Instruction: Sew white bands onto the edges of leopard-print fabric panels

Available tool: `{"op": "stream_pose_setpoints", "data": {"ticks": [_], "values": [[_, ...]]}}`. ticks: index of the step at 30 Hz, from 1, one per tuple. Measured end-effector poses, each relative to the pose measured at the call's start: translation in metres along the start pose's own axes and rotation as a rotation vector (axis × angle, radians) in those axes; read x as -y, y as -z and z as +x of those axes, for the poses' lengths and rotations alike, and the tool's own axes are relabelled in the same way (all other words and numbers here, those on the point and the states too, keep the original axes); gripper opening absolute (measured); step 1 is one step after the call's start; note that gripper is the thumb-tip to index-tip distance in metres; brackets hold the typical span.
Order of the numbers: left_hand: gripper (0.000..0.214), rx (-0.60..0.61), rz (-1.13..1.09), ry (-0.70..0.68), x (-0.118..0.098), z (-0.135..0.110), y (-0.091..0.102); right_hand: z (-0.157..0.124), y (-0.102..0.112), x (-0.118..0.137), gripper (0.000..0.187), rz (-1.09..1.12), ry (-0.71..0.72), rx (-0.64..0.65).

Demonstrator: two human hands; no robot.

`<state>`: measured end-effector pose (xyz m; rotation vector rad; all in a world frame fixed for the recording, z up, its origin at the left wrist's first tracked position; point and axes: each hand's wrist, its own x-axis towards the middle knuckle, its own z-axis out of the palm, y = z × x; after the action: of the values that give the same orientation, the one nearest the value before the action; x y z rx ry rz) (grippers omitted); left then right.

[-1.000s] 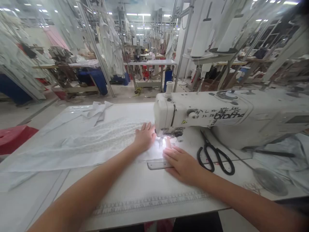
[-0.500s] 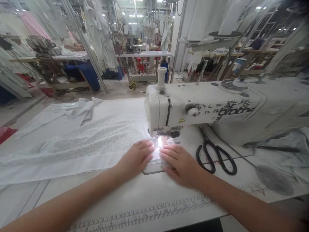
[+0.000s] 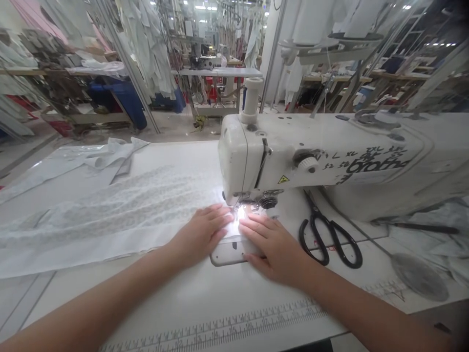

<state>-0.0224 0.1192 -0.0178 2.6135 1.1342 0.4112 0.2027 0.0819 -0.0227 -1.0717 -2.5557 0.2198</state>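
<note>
Left hand [image 3: 200, 234] and right hand [image 3: 271, 244] lie open and flat, gripping nothing, pressing the white lace fabric [image 3: 110, 220], whose long axis runs left-right across the table with its right end under the sewing machine [image 3: 311, 156] needle (logo reads "brothe", scrawl illegible), black scissors [image 3: 330, 237] nearby.

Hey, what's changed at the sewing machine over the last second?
The left hand slid back along the white fabric toward the person and now lies flat beside the right hand at the lit needle area. Nothing was gripped or released. The right hand stayed flat there; the scissors and sewing machine did not move.
</note>
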Motion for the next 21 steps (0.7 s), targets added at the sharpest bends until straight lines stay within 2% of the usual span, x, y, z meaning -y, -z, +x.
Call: {"op": "stream_pose_setpoints", "data": {"ticks": [7,11,21], "values": [[0.029,-0.036,0.015,-0.083,-0.0020,-0.0003,0.0005,0.0014,0.0036,0.0031,0.048,0.021,-0.013,0.024],[0.027,-0.015,-0.026,-0.156,-0.0073,-0.0006,0.0034,0.0007,0.0041,0.0032,0.049,0.026,-0.020,0.041],[0.028,0.021,-0.076,-0.119,-0.0046,0.0016,0.0061,-0.0001,0.0022,0.0024,0.051,-0.004,-0.021,0.032]]}}
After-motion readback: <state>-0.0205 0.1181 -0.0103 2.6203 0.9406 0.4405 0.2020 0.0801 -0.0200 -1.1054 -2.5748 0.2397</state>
